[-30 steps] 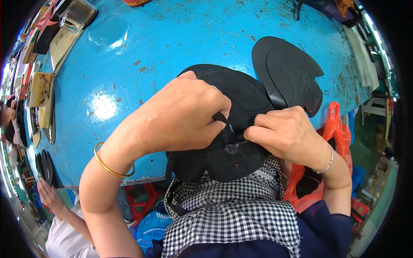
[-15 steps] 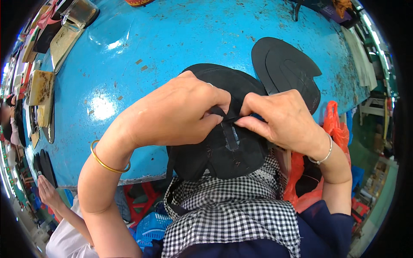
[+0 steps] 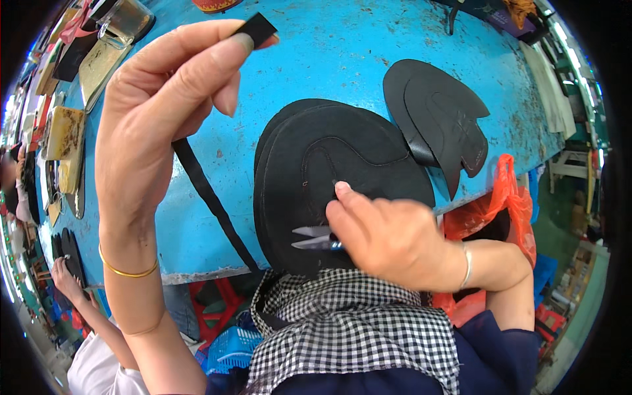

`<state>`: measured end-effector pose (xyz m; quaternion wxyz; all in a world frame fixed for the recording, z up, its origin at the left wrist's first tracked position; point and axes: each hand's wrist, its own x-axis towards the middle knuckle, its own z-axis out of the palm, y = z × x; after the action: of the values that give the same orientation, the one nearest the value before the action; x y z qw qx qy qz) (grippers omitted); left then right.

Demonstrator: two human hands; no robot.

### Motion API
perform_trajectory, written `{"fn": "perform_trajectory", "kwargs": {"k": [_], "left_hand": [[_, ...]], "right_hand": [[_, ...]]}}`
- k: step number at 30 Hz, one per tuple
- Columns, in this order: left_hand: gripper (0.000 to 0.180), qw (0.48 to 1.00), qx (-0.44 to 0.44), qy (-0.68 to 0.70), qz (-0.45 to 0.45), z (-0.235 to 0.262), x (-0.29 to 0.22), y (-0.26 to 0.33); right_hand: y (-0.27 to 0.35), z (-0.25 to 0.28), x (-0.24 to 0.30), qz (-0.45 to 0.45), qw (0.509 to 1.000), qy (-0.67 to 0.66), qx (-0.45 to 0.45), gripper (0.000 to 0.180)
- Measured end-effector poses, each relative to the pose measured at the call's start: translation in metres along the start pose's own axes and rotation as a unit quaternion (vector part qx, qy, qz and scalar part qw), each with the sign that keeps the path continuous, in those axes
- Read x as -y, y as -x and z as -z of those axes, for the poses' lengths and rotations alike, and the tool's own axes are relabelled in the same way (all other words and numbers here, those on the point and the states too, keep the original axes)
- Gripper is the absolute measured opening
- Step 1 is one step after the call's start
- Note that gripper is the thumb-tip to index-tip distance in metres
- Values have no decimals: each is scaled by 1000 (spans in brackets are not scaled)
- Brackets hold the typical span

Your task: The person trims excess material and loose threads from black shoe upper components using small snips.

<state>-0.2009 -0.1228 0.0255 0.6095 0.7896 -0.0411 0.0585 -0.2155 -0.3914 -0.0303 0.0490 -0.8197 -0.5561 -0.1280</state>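
My left hand (image 3: 161, 112) is raised over the table's left part, pinching the end of a narrow black strip (image 3: 260, 29) between thumb and finger. The strip (image 3: 207, 191) hangs on below the hand towards the table's front edge. Under my right hand (image 3: 388, 240) lies a stack of rounded, flat black pieces (image 3: 368, 138) with curved stitching. That hand is closed around small scissors (image 3: 313, 238), whose blades point left and stand apart. One fingertip of it rests at the stitched line in the middle of the top piece.
Another stitched black piece (image 3: 438, 105) lies to the right on the blue table (image 3: 309, 59). A red plastic bag (image 3: 503, 191) hangs at the right front edge. At far left are a glass mug (image 3: 125, 23) and a stained block (image 3: 64, 135). Another person's hand (image 3: 66, 276) is at lower left.
My left hand has gone up and left, drawing out the black strip. My right hand has moved down and left, with scissors now showing. The black piece's curved-stitched face now shows.
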Motion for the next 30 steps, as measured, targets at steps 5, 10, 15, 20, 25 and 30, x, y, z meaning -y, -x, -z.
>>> {"fn": "perform_trajectory", "kwargs": {"k": [5,10,15,20,25,30], "left_hand": [[12,995,87,10,37,-15,-9,11],[7,956,274,-99,-13,-42,2,3],[11,907,374,-193,-6,-69,20,-2],[12,892,375,-250,-11,-82,24,-6],[17,891,359,-271,-62,-83,24,-3],[21,901,299,-306,-75,-73,32,-7]], "right_hand": [[16,24,-76,-367,756,-532,-103,27],[126,-15,-170,-487,654,-522,-250,33],[137,-3,-158,-582,633,-448,-245,30],[102,10,-108,-444,774,-425,-154,12],[52,12,-79,-72,930,-360,33,18],[34,5,-68,12,969,-230,92,18]]}}
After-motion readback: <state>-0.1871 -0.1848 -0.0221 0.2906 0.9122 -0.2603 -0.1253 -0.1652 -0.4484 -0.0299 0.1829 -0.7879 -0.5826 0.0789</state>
